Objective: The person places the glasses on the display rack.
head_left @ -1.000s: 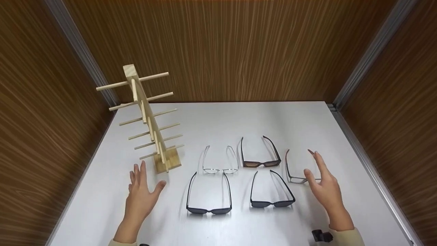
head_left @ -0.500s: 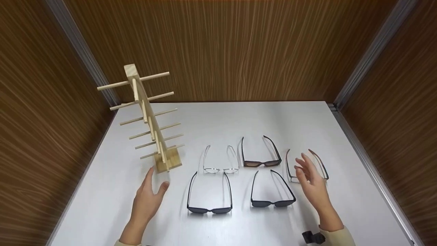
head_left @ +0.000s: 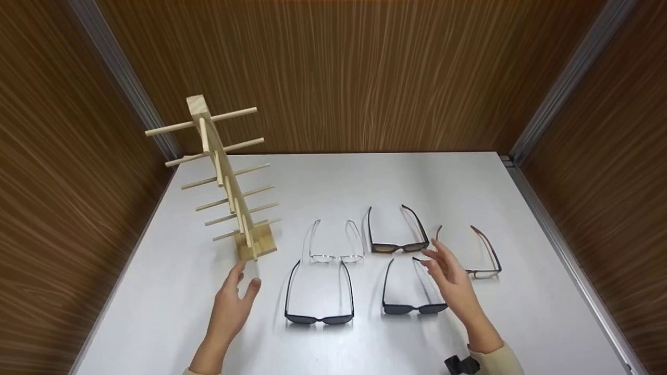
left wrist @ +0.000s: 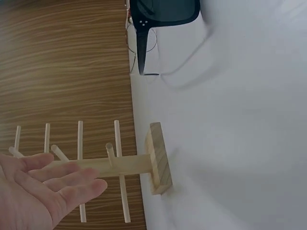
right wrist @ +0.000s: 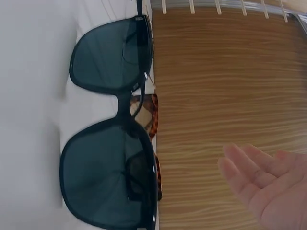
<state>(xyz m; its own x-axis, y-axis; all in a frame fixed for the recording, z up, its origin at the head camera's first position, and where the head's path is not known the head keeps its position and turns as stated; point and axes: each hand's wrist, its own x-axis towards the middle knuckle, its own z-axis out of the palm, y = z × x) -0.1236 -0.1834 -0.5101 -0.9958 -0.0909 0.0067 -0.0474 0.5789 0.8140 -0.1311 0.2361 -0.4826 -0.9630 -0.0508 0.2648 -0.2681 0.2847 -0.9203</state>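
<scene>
My left hand [head_left: 229, 310] hovers by the base of a wooden peg stand [head_left: 229, 182], holding nothing, its fingers relaxed; the left wrist view shows its palm beside the stand's pegs. My right hand [head_left: 453, 284], also free of any object, is over the right temple of the front-right black sunglasses [head_left: 415, 309], with fingers loosely extended. Behind it lie brown-lensed sunglasses [head_left: 399, 248] and, to the right, clear glasses with reddish temples [head_left: 492, 250], partly hidden by the hand. Front left are other black sunglasses [head_left: 319, 319], with thin wire-rimmed glasses [head_left: 336, 258] behind them.
The white table [head_left: 338, 182] is bounded by a wood-grain back panel [head_left: 333, 78] and side panels. Metal rails [head_left: 563, 78] run along the corners. The stand's pegs stick out to both sides and forward at several heights.
My right hand has moved left from the reddish-templed glasses to the front-right black sunglasses. My left hand has shifted slightly right and its fingers have relaxed. The glasses stay in place.
</scene>
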